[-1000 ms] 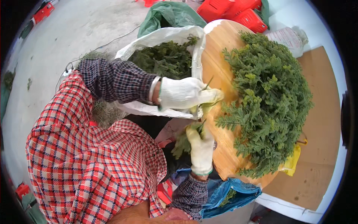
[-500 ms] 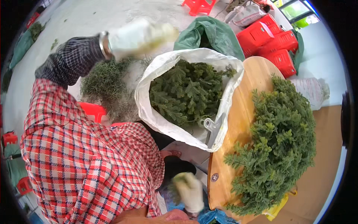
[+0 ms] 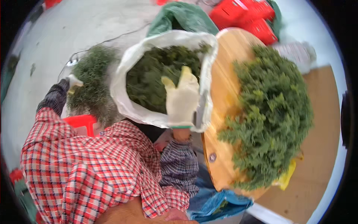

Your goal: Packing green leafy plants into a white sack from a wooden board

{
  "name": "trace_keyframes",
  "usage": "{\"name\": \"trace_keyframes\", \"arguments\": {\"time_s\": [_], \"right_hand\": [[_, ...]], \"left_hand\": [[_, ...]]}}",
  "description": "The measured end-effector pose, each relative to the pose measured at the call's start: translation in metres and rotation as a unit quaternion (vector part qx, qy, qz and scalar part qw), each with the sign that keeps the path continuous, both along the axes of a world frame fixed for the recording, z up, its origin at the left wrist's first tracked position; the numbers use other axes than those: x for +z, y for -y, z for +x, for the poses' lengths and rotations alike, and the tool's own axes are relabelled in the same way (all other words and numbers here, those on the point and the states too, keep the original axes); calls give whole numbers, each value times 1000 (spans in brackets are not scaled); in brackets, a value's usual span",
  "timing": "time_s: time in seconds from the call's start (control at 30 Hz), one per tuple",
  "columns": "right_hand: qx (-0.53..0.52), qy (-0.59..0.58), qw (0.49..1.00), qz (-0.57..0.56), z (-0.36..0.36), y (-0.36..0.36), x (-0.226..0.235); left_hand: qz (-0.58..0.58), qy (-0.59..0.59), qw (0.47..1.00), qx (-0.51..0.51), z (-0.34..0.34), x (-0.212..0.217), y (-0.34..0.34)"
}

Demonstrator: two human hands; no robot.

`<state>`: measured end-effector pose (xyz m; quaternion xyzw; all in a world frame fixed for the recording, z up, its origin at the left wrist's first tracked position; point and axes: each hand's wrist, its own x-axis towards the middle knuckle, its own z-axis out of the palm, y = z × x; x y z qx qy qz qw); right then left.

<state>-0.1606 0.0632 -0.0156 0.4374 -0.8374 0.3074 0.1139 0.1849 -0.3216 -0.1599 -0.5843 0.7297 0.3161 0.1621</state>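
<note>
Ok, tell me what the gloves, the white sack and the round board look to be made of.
Gloves: pale knitted fabric, likely cotton, matte, with a green cuff.
White sack: thin plastic or woven plastic, slightly glossy and crumpled; which one is unclear.
Round board: wood, smooth light-brown surface with faint grain.

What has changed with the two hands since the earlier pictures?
The left hand swung out from the wooden board to the loose greens on the floor. The right hand rose from the board's edge to over the white sack. The big heap of greens stayed on the board.
</note>
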Motion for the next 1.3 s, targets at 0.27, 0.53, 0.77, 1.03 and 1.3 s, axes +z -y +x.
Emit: {"name": "trace_keyframes", "arguments": {"time_s": [0.27,0.53,0.77,1.03,1.3], "right_hand": [[-30,215,861,-459,-21,-74,4],[-479,58,871,88,-91,-175,25],[-317,-146,936,-37,-21,-139,16],[-230,-84,964,-105,-31,-146,4],[-492,124,814,-282,-47,-220,64]], "left_hand": [[-203,-288,920,168,-11,-45,38],[-234,-479,828,173,-154,104,4],[-132,-606,758,-203,-307,224,-194],[-112,-473,564,-668,-358,238,-348],[-133,-365,587,-710,-404,190,-348]]}}
